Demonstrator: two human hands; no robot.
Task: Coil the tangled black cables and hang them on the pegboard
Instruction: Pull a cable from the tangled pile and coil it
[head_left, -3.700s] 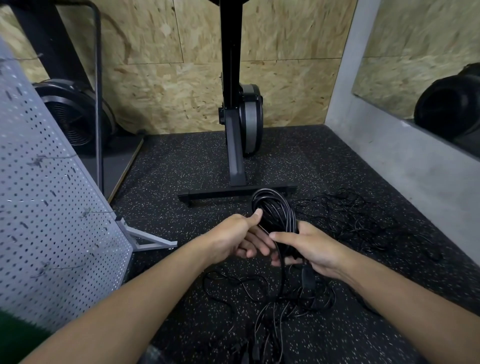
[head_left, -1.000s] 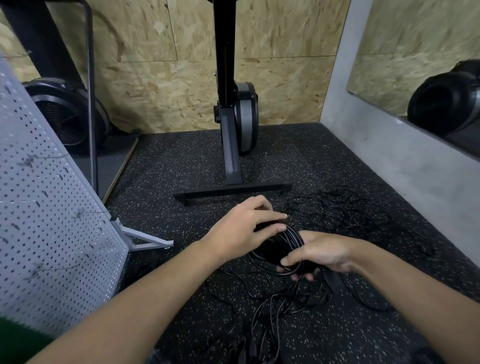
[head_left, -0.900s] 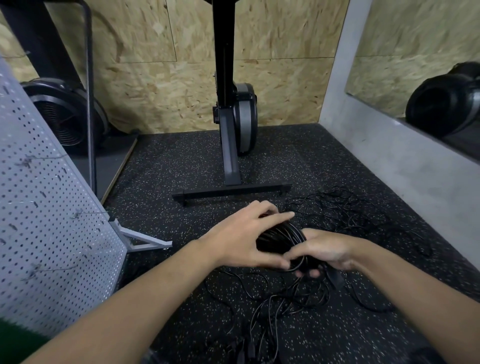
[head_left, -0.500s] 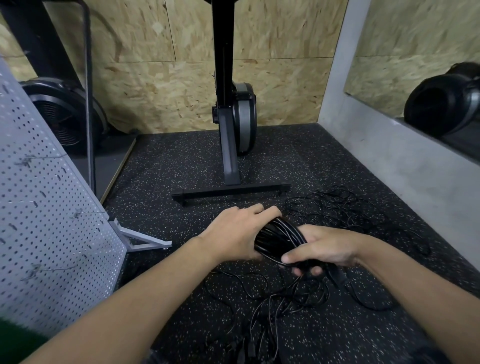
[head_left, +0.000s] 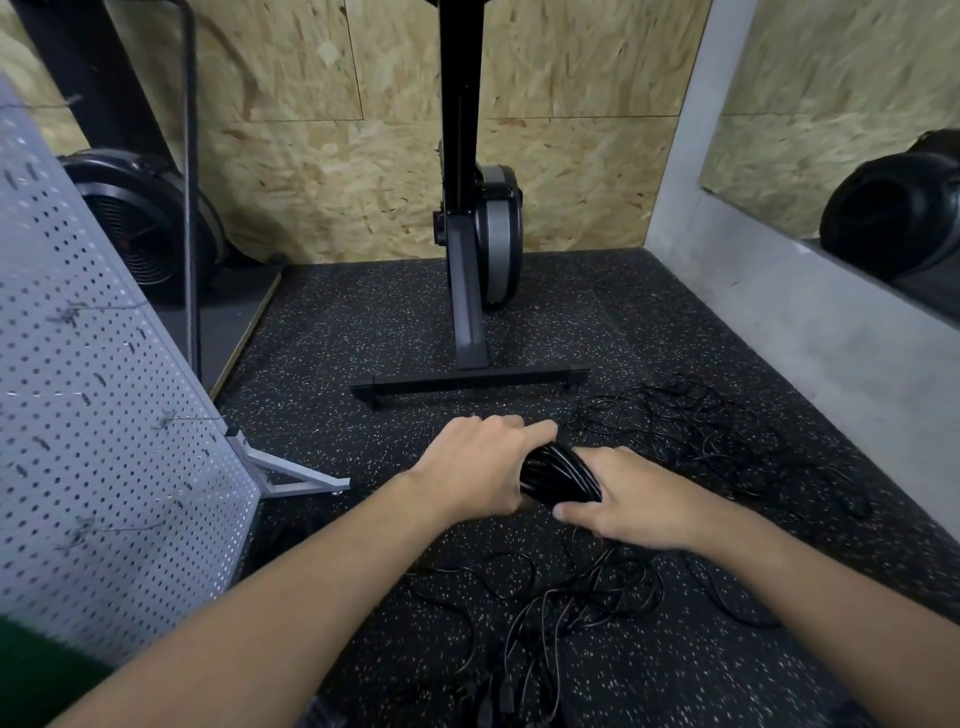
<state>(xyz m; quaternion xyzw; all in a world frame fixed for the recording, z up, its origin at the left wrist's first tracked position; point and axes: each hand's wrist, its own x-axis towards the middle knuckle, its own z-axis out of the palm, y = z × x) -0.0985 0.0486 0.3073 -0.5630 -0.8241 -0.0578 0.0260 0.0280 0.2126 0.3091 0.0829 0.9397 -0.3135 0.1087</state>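
Observation:
A coiled black cable bundle sits between my two hands, low over the speckled floor. My left hand grips its left side with fingers curled over the top. My right hand holds its right side, the thumb pressed along the lower edge. Loose black cable trails from the bundle down to the floor below my hands. A second tangle of black cables lies on the floor to the right. The white pegboard leans at the left, with thin wire hooks sticking out.
A black exercise machine stand with a cross foot stands just beyond my hands. The pegboard's metal foot juts onto the floor at the left. A grey wall bounds the right side. A fan wheel sits at the back left.
The coil has been lowered from upright to flat between my hands. Over the last second my left hand slid over its top and closed round its left side.

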